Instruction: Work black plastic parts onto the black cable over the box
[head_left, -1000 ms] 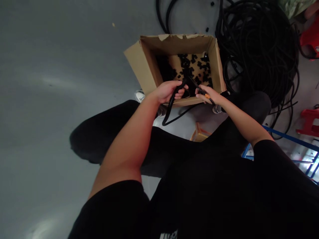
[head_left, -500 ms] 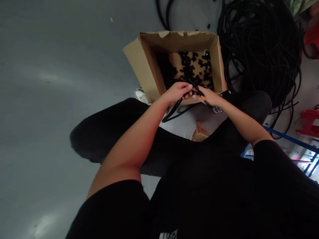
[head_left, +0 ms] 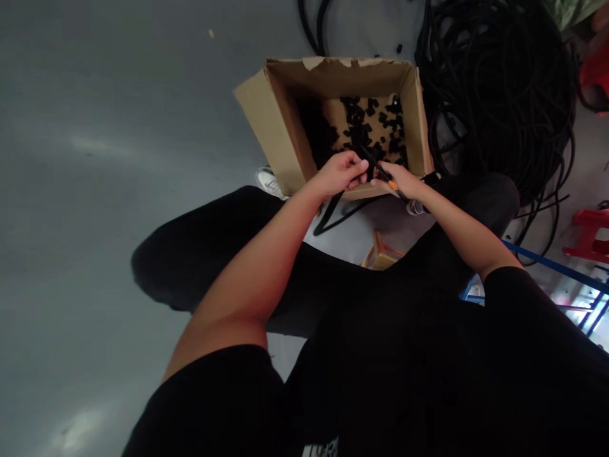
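Note:
My left hand point(head_left: 339, 172) grips a length of black hose point(head_left: 333, 212) that hangs down below it toward the floor. My right hand point(head_left: 402, 182) holds a cutting tool with orange on its handle point(head_left: 386, 178), its dark tip pointing at the hose end between my hands. Both hands meet above the near wall of an open cardboard box point(head_left: 285, 136). Several small black cut pieces point(head_left: 368, 130) lie on the box's bottom.
A big heap of coiled black hose point(head_left: 499, 89) lies right of the box. Red plastic stools point(head_left: 590, 231) and a blue metal frame point(head_left: 547, 263) stand at the right. A wooden stool point(head_left: 378, 254) shows between my black-clad legs. Grey floor spreads left.
My left hand slid right along the hose and closed in on my right hand; the hanging loop below it became shorter. The tool's tip now meets the hose end.

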`<state>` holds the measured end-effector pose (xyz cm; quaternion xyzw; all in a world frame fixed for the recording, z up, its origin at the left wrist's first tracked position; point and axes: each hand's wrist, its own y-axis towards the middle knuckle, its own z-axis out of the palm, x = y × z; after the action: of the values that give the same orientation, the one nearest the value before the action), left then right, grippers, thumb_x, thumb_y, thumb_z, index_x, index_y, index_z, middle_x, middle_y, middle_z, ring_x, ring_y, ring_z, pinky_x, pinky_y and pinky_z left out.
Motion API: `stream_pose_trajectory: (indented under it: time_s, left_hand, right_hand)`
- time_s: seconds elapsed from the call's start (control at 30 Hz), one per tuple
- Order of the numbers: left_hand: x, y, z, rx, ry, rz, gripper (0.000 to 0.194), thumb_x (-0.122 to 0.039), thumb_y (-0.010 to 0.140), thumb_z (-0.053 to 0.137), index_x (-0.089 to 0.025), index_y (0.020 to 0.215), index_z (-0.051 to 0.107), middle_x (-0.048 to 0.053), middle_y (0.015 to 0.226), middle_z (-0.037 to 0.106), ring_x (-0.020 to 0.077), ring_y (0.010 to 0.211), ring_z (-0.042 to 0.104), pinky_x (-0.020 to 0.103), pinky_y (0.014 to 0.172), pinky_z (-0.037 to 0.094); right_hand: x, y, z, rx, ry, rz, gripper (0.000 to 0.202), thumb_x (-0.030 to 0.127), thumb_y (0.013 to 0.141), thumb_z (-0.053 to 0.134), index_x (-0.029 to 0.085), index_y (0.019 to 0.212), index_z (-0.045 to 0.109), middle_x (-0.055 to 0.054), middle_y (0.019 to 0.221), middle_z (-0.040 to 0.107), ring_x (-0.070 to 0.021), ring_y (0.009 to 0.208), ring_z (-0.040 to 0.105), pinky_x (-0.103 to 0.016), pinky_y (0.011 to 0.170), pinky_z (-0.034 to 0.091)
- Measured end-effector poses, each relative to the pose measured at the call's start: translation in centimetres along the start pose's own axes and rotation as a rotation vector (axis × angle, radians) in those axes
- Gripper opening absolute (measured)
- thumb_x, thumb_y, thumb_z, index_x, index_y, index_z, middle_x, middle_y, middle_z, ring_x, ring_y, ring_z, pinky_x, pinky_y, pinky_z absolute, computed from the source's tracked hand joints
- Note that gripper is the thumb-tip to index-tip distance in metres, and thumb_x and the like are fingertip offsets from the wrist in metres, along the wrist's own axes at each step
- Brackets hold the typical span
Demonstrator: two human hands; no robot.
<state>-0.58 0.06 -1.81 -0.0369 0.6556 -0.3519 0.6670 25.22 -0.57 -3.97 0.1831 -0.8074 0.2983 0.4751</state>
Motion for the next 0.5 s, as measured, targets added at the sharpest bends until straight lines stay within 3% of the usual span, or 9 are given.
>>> stream_pose_trajectory:
  time_s: [0.2,0.3,0.4,0.5]
  left_hand:
    - [-0.7,-0.1,-1.5,0.025,-0.053,-0.110,0.061,-0.061,0.106,0.099,-0.025,0.090,0.053,-0.001,0.076,0.067,0.0077,0.051,0.046,0.019,0.046,0.031]
    - [-0.5,0.1,-1.4,-0.045,-0.078,-0.112,0.052,-0.046,0.106,0.098,-0.025,0.094,0.052,-0.001,0.079,0.069,0.0090,0.054,0.051,0.018,0.049,0.035]
    - [-0.5,0.2,-0.7,-0.119,-0.158,-0.095,0.034,-0.030,0.106,0.090,-0.025,0.099,0.056,0.000,0.084,0.073,0.0122,0.062,0.061,0.019,0.054,0.043]
    - [-0.6,0.2,0.2,-0.140,-0.175,-0.082,0.029,-0.023,0.102,0.089,-0.024,0.103,0.060,0.001,0.088,0.077,0.0148,0.071,0.070,0.022,0.063,0.053]
  right_hand:
    - [0.4,-0.6,-0.6,0.068,0.021,0.096,0.071,0.092,0.105,0.079,0.022,0.104,0.066,0.005,0.078,0.054,-0.0150,0.073,0.052,-0.030,0.069,0.040]
    - [-0.2,-1.0,-0.6,0.093,0.085,0.146,0.072,0.093,0.108,0.077,0.022,0.115,0.066,0.006,0.081,0.055,-0.0146,0.068,0.053,-0.029,0.065,0.045]
    - [-1.2,-1.1,-0.4,0.068,0.094,0.091,0.073,0.094,0.110,0.074,0.024,0.124,0.063,0.001,0.095,0.063,-0.0199,0.085,0.063,-0.036,0.084,0.062]
    - [-2.0,-1.1,0.0,0.082,0.045,0.029,0.075,0.096,0.111,0.070,0.024,0.128,0.063,-0.005,0.107,0.068,-0.0261,0.102,0.066,-0.049,0.104,0.067]
